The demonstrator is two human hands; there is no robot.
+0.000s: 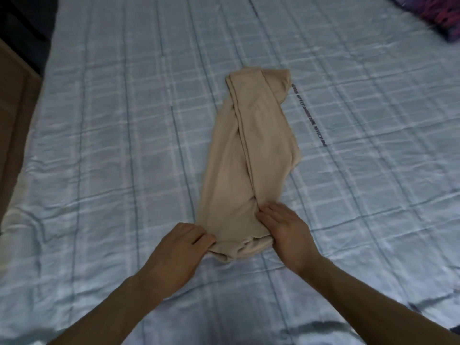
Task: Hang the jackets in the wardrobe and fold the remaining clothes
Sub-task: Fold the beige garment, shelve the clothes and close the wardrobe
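A beige garment point(249, 150) lies on the bed, folded lengthwise into a long narrow strip that runs away from me. My left hand point(181, 245) pinches the near left corner of the strip between curled fingers and thumb. At the near right edge, my right hand point(283, 227) holds the cloth, its fingers lying over the top of the fabric and its thumb hidden beneath. Both hands are at the near end; the far end lies loose.
The bed point(112, 145) is covered by a pale blue checked sheet with a line of dark printed lettering point(311, 115) right of the garment. A dark purple and red patterned cloth point(433, 13) lies at the far right corner. A wooden piece of furniture point(15, 100) stands left of the bed.
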